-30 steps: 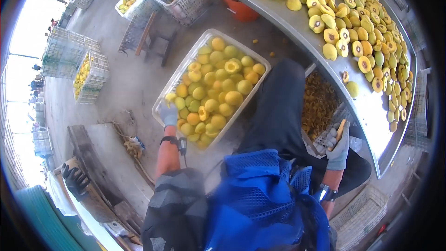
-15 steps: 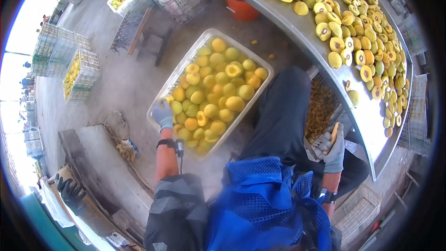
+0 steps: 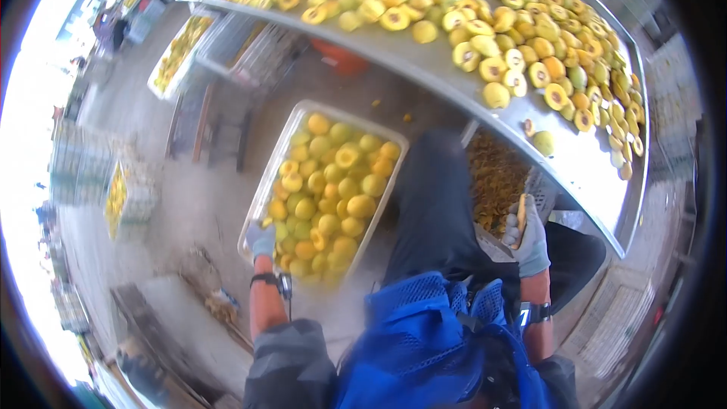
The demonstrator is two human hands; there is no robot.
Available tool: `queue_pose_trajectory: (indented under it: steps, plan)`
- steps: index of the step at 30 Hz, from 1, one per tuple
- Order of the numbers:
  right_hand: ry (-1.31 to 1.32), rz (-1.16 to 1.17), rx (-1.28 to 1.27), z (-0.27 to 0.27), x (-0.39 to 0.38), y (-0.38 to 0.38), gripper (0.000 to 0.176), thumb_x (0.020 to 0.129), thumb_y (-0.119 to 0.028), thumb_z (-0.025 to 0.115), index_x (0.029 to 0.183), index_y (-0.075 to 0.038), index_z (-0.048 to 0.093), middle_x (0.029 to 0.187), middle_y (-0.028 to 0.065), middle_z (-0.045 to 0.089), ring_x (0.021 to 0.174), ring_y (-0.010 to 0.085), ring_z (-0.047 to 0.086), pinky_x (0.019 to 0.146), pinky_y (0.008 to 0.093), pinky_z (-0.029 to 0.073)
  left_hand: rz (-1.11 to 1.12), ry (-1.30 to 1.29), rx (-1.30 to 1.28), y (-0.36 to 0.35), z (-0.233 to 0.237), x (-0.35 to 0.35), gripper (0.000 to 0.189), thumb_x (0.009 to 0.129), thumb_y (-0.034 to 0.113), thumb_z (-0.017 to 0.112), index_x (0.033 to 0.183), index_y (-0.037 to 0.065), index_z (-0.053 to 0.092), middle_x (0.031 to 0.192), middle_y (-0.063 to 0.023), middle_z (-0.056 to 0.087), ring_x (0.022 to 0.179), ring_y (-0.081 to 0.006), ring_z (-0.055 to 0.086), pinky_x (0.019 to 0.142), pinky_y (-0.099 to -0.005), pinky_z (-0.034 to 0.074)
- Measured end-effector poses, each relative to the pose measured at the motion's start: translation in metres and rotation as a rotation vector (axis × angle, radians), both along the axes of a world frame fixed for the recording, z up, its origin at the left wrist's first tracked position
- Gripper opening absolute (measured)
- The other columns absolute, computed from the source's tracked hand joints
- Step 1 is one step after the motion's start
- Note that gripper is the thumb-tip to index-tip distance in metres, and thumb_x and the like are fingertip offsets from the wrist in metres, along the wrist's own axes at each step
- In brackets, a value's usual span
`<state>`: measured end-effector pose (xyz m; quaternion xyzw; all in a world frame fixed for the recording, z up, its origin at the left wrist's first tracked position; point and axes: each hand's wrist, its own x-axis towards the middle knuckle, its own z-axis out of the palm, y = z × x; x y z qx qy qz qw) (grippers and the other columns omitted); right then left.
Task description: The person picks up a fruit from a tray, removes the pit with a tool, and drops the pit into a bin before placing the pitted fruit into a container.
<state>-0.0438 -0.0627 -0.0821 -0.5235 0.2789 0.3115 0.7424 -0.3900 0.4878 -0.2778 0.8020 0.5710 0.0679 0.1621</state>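
My left hand (image 3: 261, 240), in a grey glove, is at the left rim of a white plastic crate (image 3: 256, 182). Its fingers are closed, and a bit of yellow peach (image 3: 266, 222) shows at the fingertips; the rest is hidden. Whole and cut yellow peaches (image 3: 329, 189) fill the crate. Over my right thigh, my gloved right hand (image 3: 532, 238) is closed around a slim tan, wooden-looking handle (image 3: 521, 216); any blade or tip cannot be made out. Just beyond that hand sits a container of brownish-orange scraps (image 3: 496, 178).
A metal table (image 3: 424, 68) curves across the far right side, bearing many halved peaches (image 3: 530, 38). Its near corner is close to my right hand. Other crates (image 3: 265, 53) and an orange tub (image 3: 341, 57) stand beyond the peach crate. A low wooden bench (image 3: 201, 125) is at the left.
My view has turned, so the table reaches further left and the peach crate appears lower. My left hand stays at the crate's rim, and my right hand keeps its hold on the handle.
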Motion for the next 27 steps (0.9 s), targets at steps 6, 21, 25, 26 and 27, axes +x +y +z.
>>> queue_pose_trajectory:
  steps: [6, 21, 25, 26, 27]
  plan:
    - [0.047, -0.001, 0.005, -0.007, 0.003, -0.018, 0.049, 0.100, -0.060, 0.052, 0.098, -0.011, 0.056, 0.067, -0.0004, 0.052, 0.046, 0.0102, 0.044, 0.042, 0.0278, 0.039, 0.115, -0.010, 0.423, -0.017, 0.010, 0.005, 0.017, 0.073, 0.017, 0.072, 0.080, 0.005, 0.063, 0.079, -0.0163, 0.064, 0.072, -0.0342, 0.064, 0.068, -0.0468, 0.049]
    - [0.022, -0.047, -0.027, -0.023, -0.002, -0.027, 0.052, 0.098, -0.059, 0.056, 0.099, -0.007, 0.056, 0.068, 0.0021, 0.054, 0.046, 0.0127, 0.046, 0.042, 0.0296, 0.041, -0.030, 0.164, 0.249, -0.003, 0.006, 0.053, 0.017, 0.079, 0.016, 0.073, 0.088, 0.002, 0.070, 0.085, -0.0160, 0.070, 0.078, -0.0328, 0.070, 0.069, -0.0413, 0.054]
    - [0.018, -0.062, -0.039, -0.022, 0.001, -0.033, 0.053, 0.097, -0.060, 0.056, 0.099, -0.007, 0.057, 0.068, 0.0019, 0.054, 0.046, 0.0129, 0.047, 0.042, 0.0297, 0.041, -0.183, 0.422, 0.054, 0.003, 0.032, 0.079, 0.019, 0.083, 0.021, 0.068, 0.089, 0.003, 0.071, 0.085, -0.0172, 0.070, 0.083, -0.0351, 0.070, 0.072, -0.0430, 0.054]
    - [0.027, -0.069, -0.022, -0.028, 0.000, -0.034, 0.052, 0.098, -0.060, 0.055, 0.098, -0.008, 0.057, 0.068, 0.0014, 0.053, 0.046, 0.0124, 0.046, 0.042, 0.0290, 0.040, -0.232, 0.295, 0.169, -0.005, 0.041, 0.093, 0.021, 0.083, 0.021, 0.069, 0.090, 0.002, 0.072, 0.090, -0.0199, 0.070, 0.085, -0.0374, 0.069, 0.074, -0.0436, 0.054]
    - [0.032, -0.067, -0.003, -0.037, -0.001, -0.037, 0.051, 0.098, -0.060, 0.054, 0.098, -0.010, 0.057, 0.068, 0.0009, 0.052, 0.046, 0.0118, 0.046, 0.042, 0.0283, 0.040, -0.272, 0.166, 0.285, -0.022, 0.060, 0.116, 0.023, 0.084, 0.022, 0.069, 0.091, 0.001, 0.072, 0.094, -0.0227, 0.069, 0.088, -0.0396, 0.068, 0.076, -0.0442, 0.054]
